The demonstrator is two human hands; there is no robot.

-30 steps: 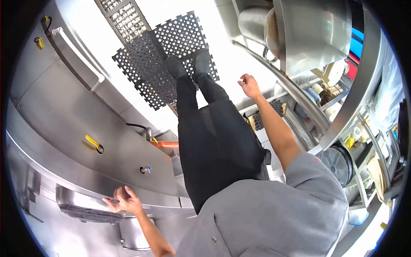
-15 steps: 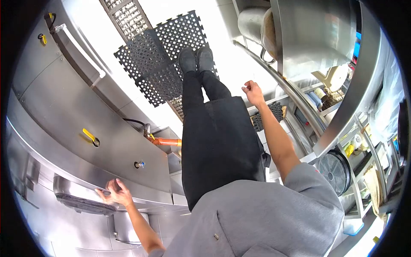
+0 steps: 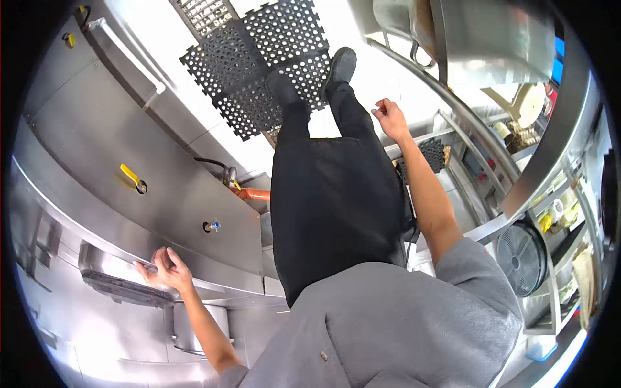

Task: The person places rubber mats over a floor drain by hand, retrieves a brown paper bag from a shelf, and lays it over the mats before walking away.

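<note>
My left hand (image 3: 167, 271) hovers over the rounded front edge of the steel counter (image 3: 97, 226), fingers spread and nothing in them. Close by on the counter is a steel fixture with a dark, crusted rim (image 3: 126, 289). A round steel pot (image 3: 202, 328) stands beside my left forearm. On the other side, my right hand (image 3: 391, 120) hangs in the air over the pale floor, its fingers loosely bent and apart, with no object visible in it. The nearest thing to it is the metal rail (image 3: 446, 97) along the right-hand rack.
Under my feet lies a black perforated mat (image 3: 252, 71), beside a floor drain grate (image 3: 204, 14). The left steel panel carries a yellow-handled valve (image 3: 129, 174) and a blue knob (image 3: 215, 226). An orange pipe (image 3: 252, 193) runs low. A round black fan (image 3: 522, 258) stands at right.
My feet have parted, with the right foot stepping forward and outward. The left hand has shifted slightly forward along the counter edge. The surroundings have slid a little in view.
</note>
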